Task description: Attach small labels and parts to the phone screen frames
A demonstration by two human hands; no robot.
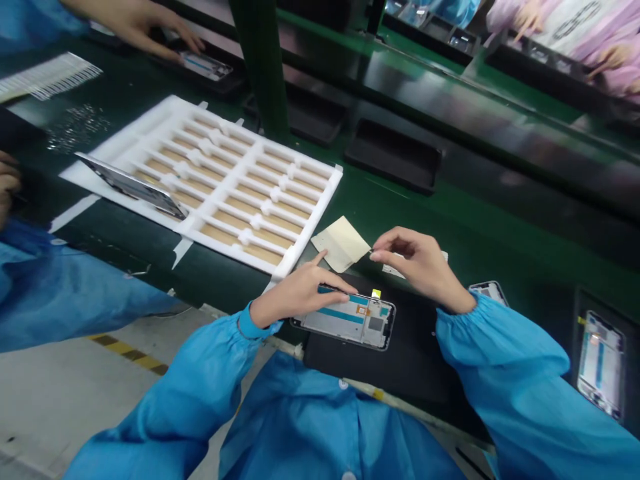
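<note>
My left hand grips a phone frame by its left part, with fingers along its upper edge. Its extended index finger reaches a cream paper sheet. The frame lies tilted over a black mat, inner side up, showing blue strips, a small orange flex piece and a yellow tab at its top edge. Just off the sheet's right corner, my right hand is closed in a pinch. A tiny dark bit shows at its fingertips, too small to name. Another small paper lies partly hidden behind that hand.
A white foam tray with slots stands to the left, with a phone panel leaning on it. Further phone frames lie at right. Black trays line the back. A co-worker's hand works at upper left, near a green post.
</note>
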